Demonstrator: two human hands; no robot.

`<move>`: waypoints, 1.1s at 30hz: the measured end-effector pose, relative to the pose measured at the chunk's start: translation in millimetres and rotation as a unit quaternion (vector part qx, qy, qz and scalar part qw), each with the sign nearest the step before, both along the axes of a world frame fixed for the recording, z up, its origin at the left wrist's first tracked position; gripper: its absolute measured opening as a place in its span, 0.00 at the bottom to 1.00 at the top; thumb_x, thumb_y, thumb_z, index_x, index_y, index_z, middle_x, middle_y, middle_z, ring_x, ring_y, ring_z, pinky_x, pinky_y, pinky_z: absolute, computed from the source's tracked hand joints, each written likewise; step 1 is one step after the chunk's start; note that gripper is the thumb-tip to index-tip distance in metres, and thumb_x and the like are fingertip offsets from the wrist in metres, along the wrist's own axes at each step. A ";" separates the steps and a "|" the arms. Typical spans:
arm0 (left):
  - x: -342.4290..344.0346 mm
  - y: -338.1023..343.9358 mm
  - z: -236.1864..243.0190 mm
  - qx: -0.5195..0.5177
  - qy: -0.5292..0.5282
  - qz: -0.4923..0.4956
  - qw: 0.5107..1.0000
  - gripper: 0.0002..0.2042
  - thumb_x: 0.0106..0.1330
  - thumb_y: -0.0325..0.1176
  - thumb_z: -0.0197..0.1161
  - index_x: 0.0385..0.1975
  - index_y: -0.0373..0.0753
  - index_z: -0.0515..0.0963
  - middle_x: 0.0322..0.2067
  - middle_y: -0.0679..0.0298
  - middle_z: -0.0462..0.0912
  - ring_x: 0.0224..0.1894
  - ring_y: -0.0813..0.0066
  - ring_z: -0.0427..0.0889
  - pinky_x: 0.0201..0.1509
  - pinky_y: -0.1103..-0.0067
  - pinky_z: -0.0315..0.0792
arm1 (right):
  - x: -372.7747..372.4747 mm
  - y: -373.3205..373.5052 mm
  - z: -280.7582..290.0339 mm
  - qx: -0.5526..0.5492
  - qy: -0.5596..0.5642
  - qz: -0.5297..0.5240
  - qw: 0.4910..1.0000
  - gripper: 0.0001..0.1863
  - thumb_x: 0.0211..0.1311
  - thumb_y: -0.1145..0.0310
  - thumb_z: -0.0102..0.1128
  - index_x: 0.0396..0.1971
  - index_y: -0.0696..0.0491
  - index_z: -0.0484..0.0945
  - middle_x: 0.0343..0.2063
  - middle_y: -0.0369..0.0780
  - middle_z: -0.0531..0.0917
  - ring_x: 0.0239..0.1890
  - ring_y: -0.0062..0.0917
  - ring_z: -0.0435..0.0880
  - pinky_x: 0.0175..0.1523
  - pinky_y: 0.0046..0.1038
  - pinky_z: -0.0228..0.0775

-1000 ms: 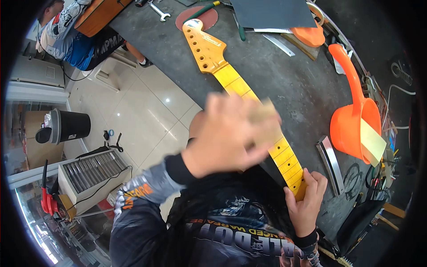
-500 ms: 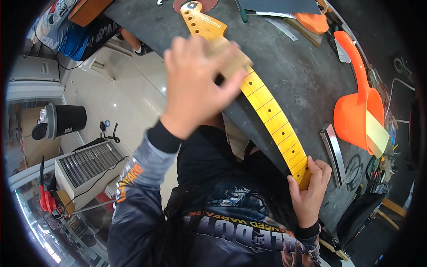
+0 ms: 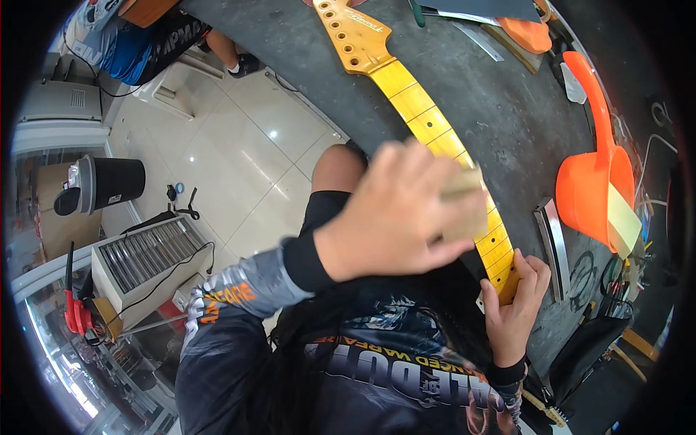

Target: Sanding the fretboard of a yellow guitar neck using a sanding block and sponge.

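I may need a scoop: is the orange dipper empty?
Not empty: a pale yellow slab sticks out of the orange dipper. Anything deeper is hidden.

You're in a guitar workshop: before you are a fretted guitar neck [image 3: 440, 133], a scuffed workbench [image 3: 518, 123], a steel ruler [image 3: 478, 40] and clustered tools [image 3: 616, 290].

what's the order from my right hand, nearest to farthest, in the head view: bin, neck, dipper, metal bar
1. Neck: held by the right hand
2. Metal bar: to its upper right
3. Dipper: farther that way
4. Bin: far left
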State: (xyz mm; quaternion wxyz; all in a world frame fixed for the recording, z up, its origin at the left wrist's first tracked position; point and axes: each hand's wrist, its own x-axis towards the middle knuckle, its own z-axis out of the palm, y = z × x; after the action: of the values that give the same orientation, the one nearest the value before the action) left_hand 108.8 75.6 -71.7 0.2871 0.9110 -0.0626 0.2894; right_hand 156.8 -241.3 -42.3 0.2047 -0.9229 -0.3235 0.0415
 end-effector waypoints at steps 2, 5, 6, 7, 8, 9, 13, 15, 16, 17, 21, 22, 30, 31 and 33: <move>17.8 57.9 -0.8 0.102 -0.009 0.105 0.989 0.20 0.65 0.51 0.85 0.57 0.57 0.98 0.53 0.60 0.91 0.52 0.55 0.81 0.57 0.57 0.75 | -1.7 0.5 0.7 -0.007 -0.015 -0.004 1.000 0.43 0.61 0.74 0.89 0.76 0.59 0.79 0.62 0.52 0.78 0.64 0.51 0.80 0.71 0.48 0.76; 26.8 96.4 -9.2 0.112 -0.042 0.207 0.971 0.20 0.66 0.47 0.84 0.57 0.55 0.98 0.47 0.59 0.87 0.51 0.54 0.80 0.56 0.57 0.74 | 0.4 1.8 2.0 -0.008 -0.001 -0.001 1.000 0.42 0.61 0.74 0.88 0.76 0.58 0.79 0.62 0.52 0.77 0.65 0.51 0.80 0.72 0.48 0.76; 23.2 72.0 -2.4 0.091 -0.017 0.176 0.980 0.21 0.66 0.48 0.84 0.58 0.55 0.98 0.49 0.59 0.88 0.50 0.54 0.80 0.57 0.57 0.75 | 1.9 1.2 2.0 -0.005 -0.002 -0.001 1.000 0.42 0.61 0.74 0.88 0.76 0.58 0.79 0.62 0.52 0.77 0.65 0.51 0.80 0.72 0.48 0.76; 13.7 43.2 -5.0 0.063 0.015 0.102 0.993 0.22 0.65 0.49 0.85 0.59 0.58 0.97 0.55 0.59 0.89 0.50 0.55 0.80 0.58 0.57 0.75 | 0.9 -1.3 0.8 -0.005 -0.001 -0.004 1.000 0.42 0.61 0.75 0.88 0.76 0.58 0.79 0.62 0.52 0.77 0.65 0.50 0.80 0.72 0.48 0.76; 3.7 12.8 -4.7 0.020 -0.013 0.056 0.998 0.23 0.63 0.50 0.85 0.59 0.60 0.97 0.59 0.61 0.90 0.49 0.56 0.81 0.59 0.58 0.73 | 0.1 -1.5 -1.4 -0.005 0.001 -0.007 1.000 0.42 0.61 0.75 0.88 0.76 0.57 0.79 0.62 0.51 0.77 0.65 0.50 0.80 0.72 0.48 0.76; 0.1 10.4 -4.0 0.018 -0.011 0.038 0.999 0.23 0.62 0.51 0.86 0.59 0.60 0.97 0.57 0.61 0.90 0.50 0.56 0.80 0.59 0.58 0.73 | -0.4 -0.4 -1.2 -0.003 0.003 -0.006 1.000 0.42 0.61 0.75 0.88 0.76 0.57 0.79 0.62 0.51 0.77 0.65 0.50 0.80 0.72 0.48 0.76; 18.7 88.0 0.8 0.106 0.006 0.188 0.976 0.23 0.64 0.51 0.85 0.60 0.56 0.98 0.48 0.60 0.86 0.54 0.55 0.79 0.58 0.58 0.72 | -3.6 -0.5 -1.1 0.000 -0.004 -0.013 1.000 0.42 0.61 0.75 0.88 0.76 0.57 0.79 0.62 0.51 0.77 0.65 0.50 0.80 0.72 0.48 0.76; 25.3 96.8 0.9 0.107 -0.024 0.199 0.974 0.23 0.64 0.50 0.85 0.60 0.55 0.98 0.49 0.60 0.87 0.53 0.54 0.79 0.58 0.58 0.73 | -0.2 1.9 -0.7 0.008 -0.001 -0.011 1.000 0.42 0.61 0.75 0.88 0.76 0.57 0.79 0.61 0.51 0.77 0.65 0.50 0.80 0.72 0.48 0.76; 16.8 75.2 0.1 0.087 0.007 0.179 0.980 0.24 0.64 0.50 0.85 0.61 0.56 0.98 0.50 0.60 0.88 0.53 0.53 0.80 0.60 0.58 0.73 | 0.2 0.6 0.0 0.000 -0.002 -0.007 1.000 0.42 0.61 0.75 0.88 0.76 0.57 0.79 0.62 0.51 0.77 0.65 0.49 0.80 0.72 0.47 0.76; 10.9 49.8 -2.9 0.073 -0.004 0.104 0.992 0.25 0.63 0.52 0.87 0.61 0.57 0.97 0.54 0.61 0.89 0.53 0.53 0.81 0.61 0.57 0.73 | -0.2 0.0 -0.8 -0.008 -0.002 -0.005 1.000 0.42 0.62 0.74 0.88 0.76 0.57 0.79 0.62 0.51 0.77 0.65 0.49 0.80 0.71 0.47 0.76; 3.3 39.8 1.0 0.065 0.001 0.079 0.995 0.25 0.64 0.52 0.86 0.61 0.57 0.98 0.52 0.62 0.89 0.52 0.54 0.81 0.61 0.56 0.72 | -2.3 -1.2 -1.6 -0.004 -0.005 -0.010 1.000 0.42 0.62 0.74 0.88 0.76 0.57 0.79 0.62 0.51 0.77 0.65 0.49 0.80 0.71 0.47 0.77; 11.9 71.1 2.8 0.107 -0.003 0.130 0.986 0.24 0.65 0.52 0.86 0.61 0.56 0.98 0.51 0.62 0.89 0.51 0.54 0.81 0.60 0.56 0.72 | -2.5 0.2 -0.4 -0.002 -0.008 -0.010 1.000 0.42 0.62 0.74 0.88 0.76 0.57 0.79 0.61 0.51 0.77 0.65 0.49 0.80 0.71 0.47 0.77; -0.2 24.1 5.1 0.062 0.014 0.040 0.997 0.24 0.65 0.52 0.86 0.61 0.59 0.98 0.51 0.62 0.86 0.52 0.54 0.79 0.62 0.58 0.72 | -0.5 0.7 1.6 -0.007 -0.012 -0.004 1.000 0.40 0.63 0.73 0.88 0.75 0.59 0.80 0.61 0.51 0.78 0.65 0.49 0.80 0.70 0.47 0.77; 5.9 42.1 8.4 0.093 0.016 0.089 0.992 0.23 0.66 0.52 0.86 0.61 0.58 0.98 0.51 0.62 0.86 0.52 0.55 0.79 0.61 0.58 0.72 | -1.7 1.0 1.6 -0.001 -0.012 -0.006 1.000 0.40 0.63 0.73 0.88 0.75 0.59 0.80 0.61 0.51 0.78 0.65 0.50 0.80 0.70 0.47 0.77; 24.4 90.8 5.1 0.156 0.003 0.217 0.964 0.20 0.68 0.50 0.84 0.58 0.55 0.99 0.48 0.63 0.88 0.52 0.57 0.79 0.57 0.58 0.71 | -1.7 0.0 2.4 0.004 -0.015 -0.006 1.000 0.40 0.62 0.73 0.88 0.75 0.59 0.80 0.61 0.52 0.78 0.65 0.50 0.80 0.71 0.47 0.76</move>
State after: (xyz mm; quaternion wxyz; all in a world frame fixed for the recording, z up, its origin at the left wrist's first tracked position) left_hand 133.3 166.4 -66.6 0.0721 0.9369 0.0929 0.3291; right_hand 155.1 -241.3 -39.9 0.2041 -0.9246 -0.3208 0.0252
